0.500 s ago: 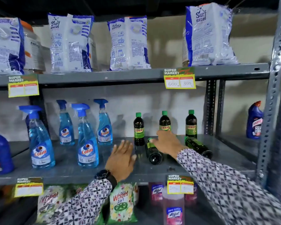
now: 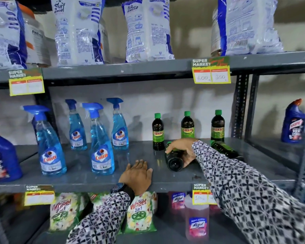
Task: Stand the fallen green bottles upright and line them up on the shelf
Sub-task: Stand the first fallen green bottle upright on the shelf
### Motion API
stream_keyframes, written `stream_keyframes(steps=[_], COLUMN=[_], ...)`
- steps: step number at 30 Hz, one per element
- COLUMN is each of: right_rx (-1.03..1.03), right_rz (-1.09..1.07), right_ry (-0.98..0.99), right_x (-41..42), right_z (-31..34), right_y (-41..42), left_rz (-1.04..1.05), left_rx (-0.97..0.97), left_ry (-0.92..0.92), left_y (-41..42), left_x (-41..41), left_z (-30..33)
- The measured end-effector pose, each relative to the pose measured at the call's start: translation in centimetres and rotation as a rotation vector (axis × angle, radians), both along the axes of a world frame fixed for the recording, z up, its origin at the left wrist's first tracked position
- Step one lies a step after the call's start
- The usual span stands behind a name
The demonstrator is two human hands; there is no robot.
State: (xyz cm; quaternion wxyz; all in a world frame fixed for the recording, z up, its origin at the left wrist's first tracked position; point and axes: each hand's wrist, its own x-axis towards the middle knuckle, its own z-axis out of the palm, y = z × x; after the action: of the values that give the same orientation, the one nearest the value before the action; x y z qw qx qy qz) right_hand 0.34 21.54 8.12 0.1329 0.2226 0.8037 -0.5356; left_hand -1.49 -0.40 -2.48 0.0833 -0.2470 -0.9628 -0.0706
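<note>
Shelf (image 2: 88, 180): right hand (image 2: 181, 148) grasping fallen bottle (image 2: 173, 160); second fallen bottle (image 2: 225, 149) right; three upright bottles (image 2: 187, 127) far; left hand (image 2: 137, 175) flat, released, near edge.

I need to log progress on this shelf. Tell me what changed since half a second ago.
The right hand, which lay on top of the nearer fallen green bottle, has closed its fingers around it; the bottle remains lying down. The left hand has slid back toward the middle shelf edge and lies flat. Unchanged: the other fallen green bottle and the three upright green bottles.
</note>
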Motion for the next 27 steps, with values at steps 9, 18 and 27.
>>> stream_keyframes(steps=[9,18,27], right_rx=[-0.016,0.283,0.235], right_rz=[-0.207,-0.252,-0.246], right_ry=[0.711,0.894,0.916], right_x=[0.6,0.9,0.3], right_z=[1.2,-5.9,-8.1], right_y=[-0.5,-1.8,-1.8], left_rz=[-0.005,-0.003,0.008], left_rx=[0.003,0.020,0.024], left_ry=[0.019,0.001,0.001], left_y=[-0.2,-0.1,-0.1], left_x=[0.1,0.1,0.2], left_z=[-0.3,-0.3,-0.2])
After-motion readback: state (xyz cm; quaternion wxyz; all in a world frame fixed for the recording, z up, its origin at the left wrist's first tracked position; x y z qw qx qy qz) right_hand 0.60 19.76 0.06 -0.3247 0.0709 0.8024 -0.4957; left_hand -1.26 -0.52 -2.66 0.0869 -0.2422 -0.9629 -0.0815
